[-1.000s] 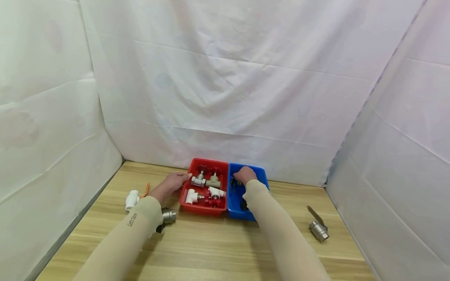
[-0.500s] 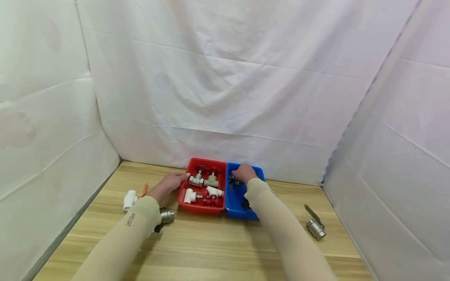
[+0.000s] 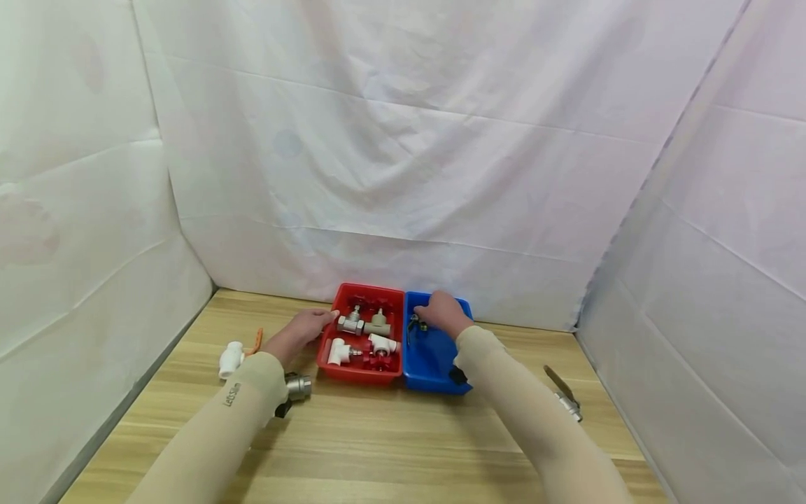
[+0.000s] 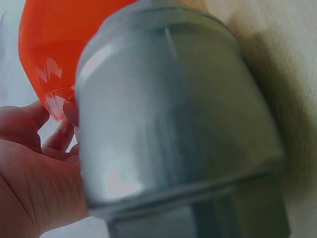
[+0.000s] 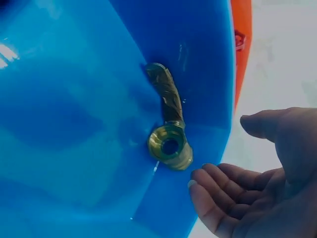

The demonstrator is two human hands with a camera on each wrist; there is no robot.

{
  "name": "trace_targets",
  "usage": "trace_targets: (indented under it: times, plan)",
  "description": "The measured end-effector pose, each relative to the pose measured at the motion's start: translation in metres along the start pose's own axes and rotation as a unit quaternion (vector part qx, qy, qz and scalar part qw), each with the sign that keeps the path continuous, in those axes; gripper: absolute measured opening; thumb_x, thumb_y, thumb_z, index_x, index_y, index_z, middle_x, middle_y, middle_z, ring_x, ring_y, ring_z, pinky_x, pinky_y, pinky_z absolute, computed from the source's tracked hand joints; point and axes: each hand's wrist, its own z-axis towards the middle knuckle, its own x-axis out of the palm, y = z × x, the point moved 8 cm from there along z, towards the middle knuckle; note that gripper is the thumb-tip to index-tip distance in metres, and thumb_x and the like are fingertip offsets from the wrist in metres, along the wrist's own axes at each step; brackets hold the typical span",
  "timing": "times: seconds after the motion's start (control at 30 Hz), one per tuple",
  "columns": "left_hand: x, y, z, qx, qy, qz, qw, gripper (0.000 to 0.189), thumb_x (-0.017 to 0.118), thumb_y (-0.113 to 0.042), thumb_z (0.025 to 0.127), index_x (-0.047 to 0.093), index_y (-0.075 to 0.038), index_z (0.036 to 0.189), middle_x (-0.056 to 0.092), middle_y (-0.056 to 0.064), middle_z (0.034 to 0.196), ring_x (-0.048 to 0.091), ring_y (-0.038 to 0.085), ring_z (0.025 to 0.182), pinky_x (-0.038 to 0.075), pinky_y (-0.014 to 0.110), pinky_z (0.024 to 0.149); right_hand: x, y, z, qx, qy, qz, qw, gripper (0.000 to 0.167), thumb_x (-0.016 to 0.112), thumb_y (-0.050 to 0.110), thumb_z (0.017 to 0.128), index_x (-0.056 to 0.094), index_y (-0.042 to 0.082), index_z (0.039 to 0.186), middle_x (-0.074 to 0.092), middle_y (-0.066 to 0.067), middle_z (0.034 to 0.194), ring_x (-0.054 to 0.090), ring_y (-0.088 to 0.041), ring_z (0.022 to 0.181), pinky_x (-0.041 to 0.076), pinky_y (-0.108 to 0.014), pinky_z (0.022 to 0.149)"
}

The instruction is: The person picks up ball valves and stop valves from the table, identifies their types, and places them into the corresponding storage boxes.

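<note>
My left hand [image 3: 303, 329] pinches the left wall of a red tray [image 3: 362, 378] with thumb and fingers. Several stop valves with red handwheels lie in that tray, among them a silver one [image 3: 350, 325], a beige one [image 3: 378, 327] and a white one [image 3: 338, 352]. Over the far end of the blue tray [image 3: 434, 350] is my right hand [image 3: 446, 313], with its fingers loosely bent and nothing in them. Just off its fingertips, a small brass ball valve [image 5: 171, 146] with a lever handle rests in the corner of the blue tray.
A steel ball valve [image 3: 299, 386] sits beside my left wrist and fills much of the left wrist view. Left of it lies a white valve [image 3: 231, 358] with an orange lever. Another steel lever valve [image 3: 569, 406] is at the right. White cloth [image 3: 390, 175] encloses the table.
My right hand has let go of the brass valve and drawn slightly up and right; the forearm has swung right, partly covering the right-hand steel valve. The left hand keeps its hold.
</note>
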Motion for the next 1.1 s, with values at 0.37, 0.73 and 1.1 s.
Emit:
trace_targets:
  times: [0.37,0.73,1.1]
  plan:
    - [-0.004,0.002,0.0,-0.001,-0.004,0.006,1.0,0.062,0.055,-0.046,0.117,0.054,-0.003,0.162,0.063,0.023,0.151,0.07,0.035,0.126,0.064,0.049,0.098,-0.033,-0.002,-0.024,-0.043,-0.05,0.029,0.9974,0.036,0.072,0.037,0.11,0.069,0.003,0.122,0.073,-0.015,0.108,0.069,-0.031,0.095,0.064,-0.043,0.083]
    - [-0.003,0.006,0.007,-0.01,-0.004,0.007,0.9999,0.062,0.055,-0.047,0.116,0.053,-0.005,0.163,0.062,0.021,0.152,0.066,0.035,0.131,0.06,0.051,0.105,-0.057,-0.028,-0.047,-0.062,-0.078,0.064,0.993,0.041,0.068,0.038,0.112,0.067,0.001,0.13,0.071,-0.02,0.123,0.068,-0.034,0.106,0.061,-0.052,0.092]
    - [-0.003,0.005,0.005,-0.003,-0.003,0.005,1.0,0.062,0.055,-0.046,0.117,0.054,-0.004,0.162,0.062,0.021,0.151,0.067,0.035,0.13,0.062,0.05,0.102,-0.081,-0.053,-0.07,-0.064,-0.081,0.077,0.9917,0.038,0.065,0.039,0.113,0.067,0.003,0.126,0.071,-0.017,0.117,0.068,-0.031,0.099,0.06,-0.048,0.084]
